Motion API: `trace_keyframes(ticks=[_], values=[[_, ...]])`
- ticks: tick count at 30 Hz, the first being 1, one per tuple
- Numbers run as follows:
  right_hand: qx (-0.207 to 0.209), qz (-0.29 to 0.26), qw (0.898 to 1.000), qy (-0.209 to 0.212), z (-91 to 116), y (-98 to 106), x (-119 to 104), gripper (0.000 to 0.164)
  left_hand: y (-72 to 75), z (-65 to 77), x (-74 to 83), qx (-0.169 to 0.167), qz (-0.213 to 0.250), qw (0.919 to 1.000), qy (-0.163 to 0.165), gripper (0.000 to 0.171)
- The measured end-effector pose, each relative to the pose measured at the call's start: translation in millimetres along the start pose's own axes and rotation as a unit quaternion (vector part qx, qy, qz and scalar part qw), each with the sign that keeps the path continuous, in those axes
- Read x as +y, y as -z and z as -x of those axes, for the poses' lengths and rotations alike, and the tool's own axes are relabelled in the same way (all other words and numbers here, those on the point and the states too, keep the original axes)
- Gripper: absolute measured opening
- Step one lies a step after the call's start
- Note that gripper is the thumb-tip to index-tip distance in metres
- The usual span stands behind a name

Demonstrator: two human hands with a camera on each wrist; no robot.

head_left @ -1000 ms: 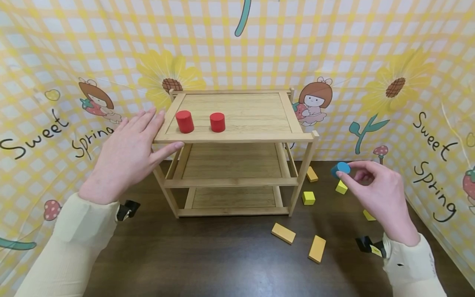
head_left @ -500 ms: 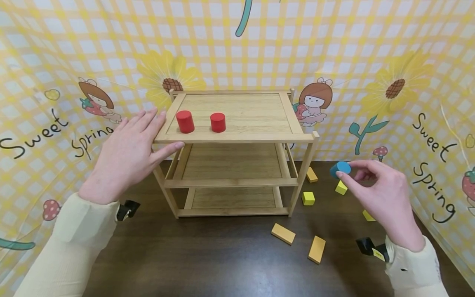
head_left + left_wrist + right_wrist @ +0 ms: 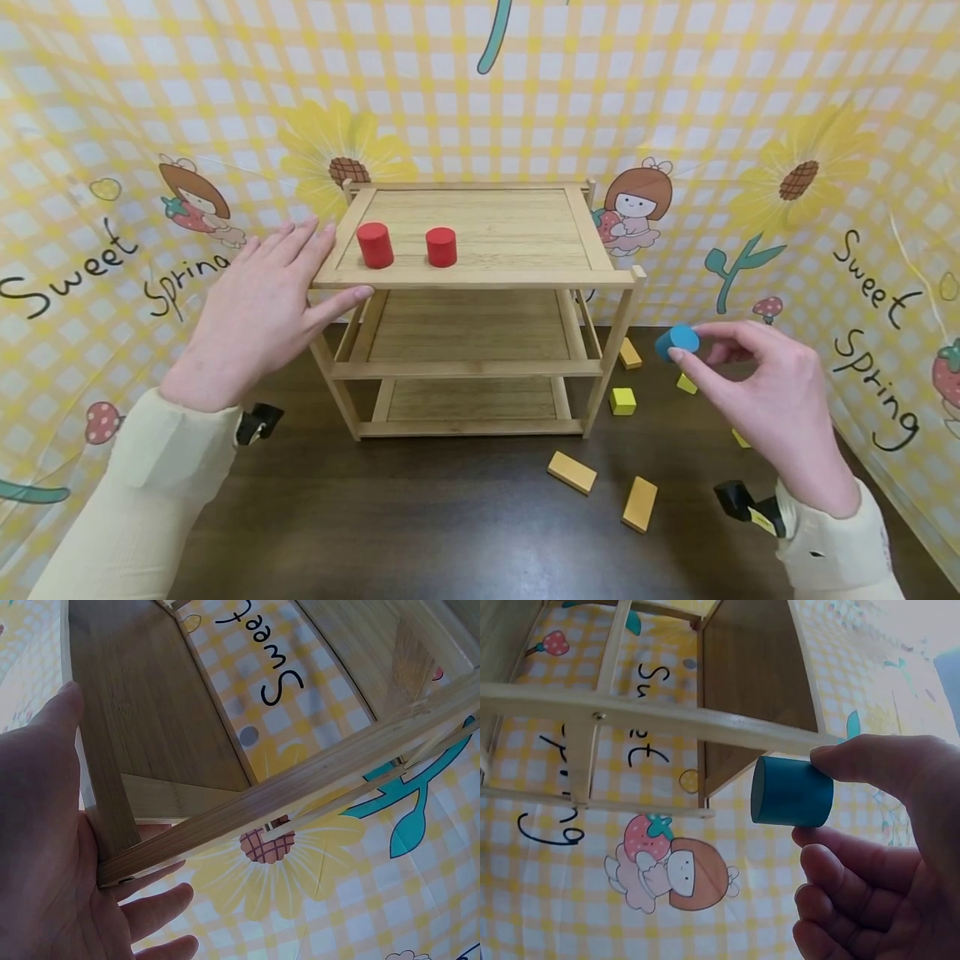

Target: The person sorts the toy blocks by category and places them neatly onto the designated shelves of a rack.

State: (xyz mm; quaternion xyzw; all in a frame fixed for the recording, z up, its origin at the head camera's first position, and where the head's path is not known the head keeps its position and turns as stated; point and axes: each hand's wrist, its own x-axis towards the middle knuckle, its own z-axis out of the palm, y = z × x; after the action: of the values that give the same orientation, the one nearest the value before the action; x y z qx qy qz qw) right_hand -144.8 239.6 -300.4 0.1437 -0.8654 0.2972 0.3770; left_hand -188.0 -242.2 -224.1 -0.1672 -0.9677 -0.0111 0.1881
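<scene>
A blue cylinder block is pinched between thumb and fingertips of my right hand, in the air to the right of the wooden shelf rack. The right wrist view shows the same blue cylinder held at one end, its other end facing the rack. My left hand rests against the rack's top left front corner with straight fingers. In the left wrist view, that corner lies against the palm. Two red cylinder blocks, one taller and one shorter, stand upright on the top shelf near its front edge.
Orange rectangular blocks lie on the dark tabletop in front of and beside the rack's right side. Yellow blocks lie near them, some partly hidden by my right hand. Checked cloth stands behind and at both sides.
My right hand has shifted slightly left, bringing the blue cylinder a little closer to the rack. The left hand stays in place on the corner.
</scene>
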Motion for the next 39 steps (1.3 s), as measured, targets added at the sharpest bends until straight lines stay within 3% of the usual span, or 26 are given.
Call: trace_keyframes(ticks=[24,39], values=[[-0.017,-0.064,0.996,0.061,-12.2,-18.4,-33.8,0.034,-0.7,-0.2,0.0,0.002,0.001,1.0000,-0.002,0.091],[-0.030,-0.126,0.986,0.108,-26.5,-37.7,-62.5,0.028,-0.1,-0.2,1.0,0.000,0.000,1.0000,-0.001,0.090]])
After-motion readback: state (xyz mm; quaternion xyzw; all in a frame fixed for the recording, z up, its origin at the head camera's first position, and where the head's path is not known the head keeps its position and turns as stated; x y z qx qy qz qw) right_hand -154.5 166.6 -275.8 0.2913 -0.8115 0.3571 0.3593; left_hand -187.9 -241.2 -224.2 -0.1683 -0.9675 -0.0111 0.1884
